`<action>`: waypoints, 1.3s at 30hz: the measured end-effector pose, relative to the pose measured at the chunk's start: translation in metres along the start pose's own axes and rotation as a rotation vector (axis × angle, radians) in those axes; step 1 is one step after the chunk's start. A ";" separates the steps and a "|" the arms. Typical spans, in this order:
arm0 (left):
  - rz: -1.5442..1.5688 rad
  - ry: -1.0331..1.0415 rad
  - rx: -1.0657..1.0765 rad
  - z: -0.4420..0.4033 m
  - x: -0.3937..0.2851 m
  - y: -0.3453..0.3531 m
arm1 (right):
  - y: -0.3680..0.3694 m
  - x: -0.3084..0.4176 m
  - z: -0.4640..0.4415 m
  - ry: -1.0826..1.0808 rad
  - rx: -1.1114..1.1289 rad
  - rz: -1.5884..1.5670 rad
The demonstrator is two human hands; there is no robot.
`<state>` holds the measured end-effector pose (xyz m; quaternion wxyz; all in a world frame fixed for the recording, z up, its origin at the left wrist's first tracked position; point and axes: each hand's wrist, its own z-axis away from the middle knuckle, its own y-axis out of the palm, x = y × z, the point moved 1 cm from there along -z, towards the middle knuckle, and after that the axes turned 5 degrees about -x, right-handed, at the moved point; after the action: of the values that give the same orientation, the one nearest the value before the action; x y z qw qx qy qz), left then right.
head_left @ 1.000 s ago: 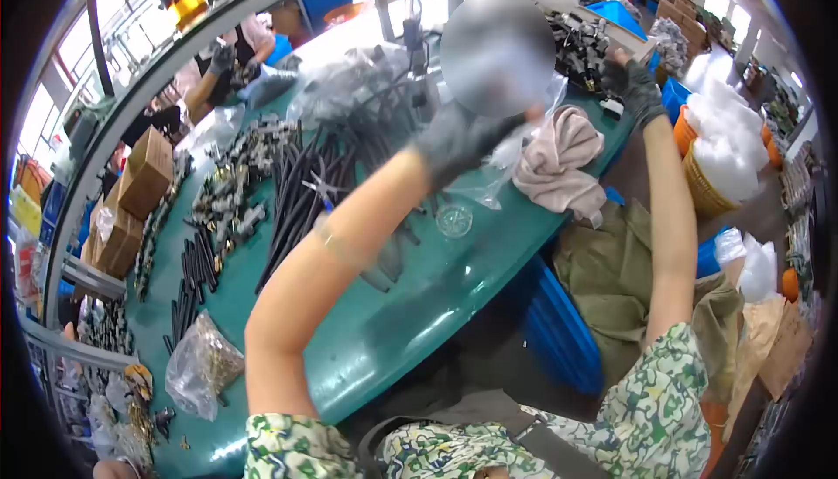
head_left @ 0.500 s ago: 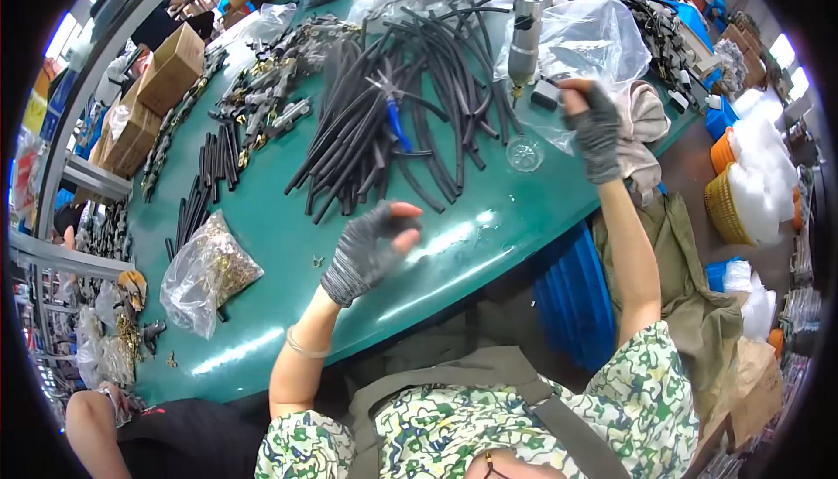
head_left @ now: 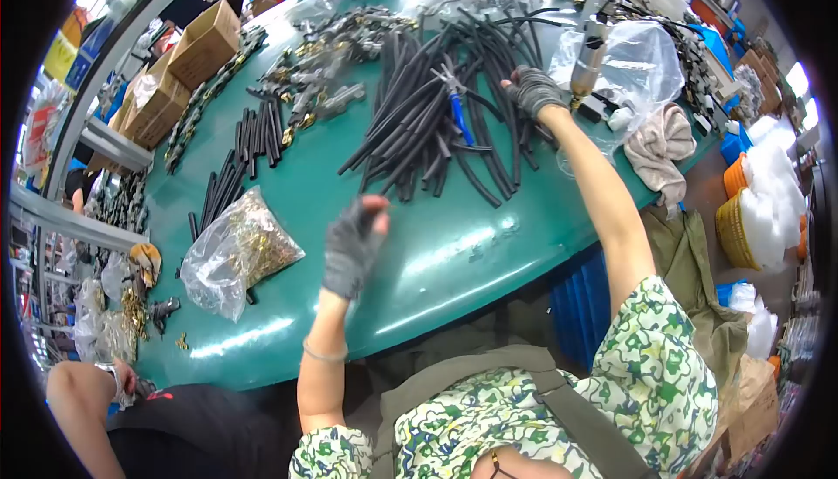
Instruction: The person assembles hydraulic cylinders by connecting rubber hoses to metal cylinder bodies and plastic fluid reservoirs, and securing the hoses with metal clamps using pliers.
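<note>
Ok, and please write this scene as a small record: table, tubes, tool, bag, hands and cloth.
Surface: green table
Black tubes: loose pile on the table
Pliers: blue-handled, lying on the pile
Clear bag: small parts inside, left of the pile
Left hand: gloved, right of the bag; blurred, grip unclear
Right hand: gloved, at the pile's right side; contact unclear
Cloth: beige, crumpled, near the table's right edge
</note>
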<state>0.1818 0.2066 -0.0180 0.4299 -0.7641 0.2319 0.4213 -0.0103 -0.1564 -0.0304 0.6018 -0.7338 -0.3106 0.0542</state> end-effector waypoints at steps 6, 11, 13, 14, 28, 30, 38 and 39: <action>-0.686 0.231 -0.249 -0.113 0.071 0.007 | -0.015 0.044 0.014 -0.096 -0.090 -0.109; -0.644 0.001 0.011 -0.172 0.060 0.029 | -0.023 0.069 0.017 -0.149 -0.023 -0.299; -0.616 -0.052 0.096 -0.184 0.062 0.031 | -0.024 0.079 0.017 -0.162 -0.007 -0.400; -0.589 -0.035 0.105 -0.186 0.064 0.030 | -0.020 0.080 0.016 -0.192 -0.025 -0.452; -0.820 0.714 -0.740 -0.064 -0.051 -0.059 | -0.022 0.173 0.068 0.419 0.491 -1.787; 0.320 0.133 -0.771 -0.055 -0.023 -0.050 | -0.024 0.177 0.083 0.382 0.493 -1.836; 1.564 -0.126 -0.474 -0.056 0.014 -0.036 | -0.032 0.183 0.151 0.275 0.357 -1.744; 1.619 -0.072 -0.462 -0.057 0.019 -0.041 | -0.038 0.168 0.151 0.236 0.328 -1.780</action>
<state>0.2464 0.1793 0.0009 -0.1650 -0.4170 0.6022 0.6605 0.0409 0.0629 0.0129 0.5459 -0.1294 -0.6870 -0.4619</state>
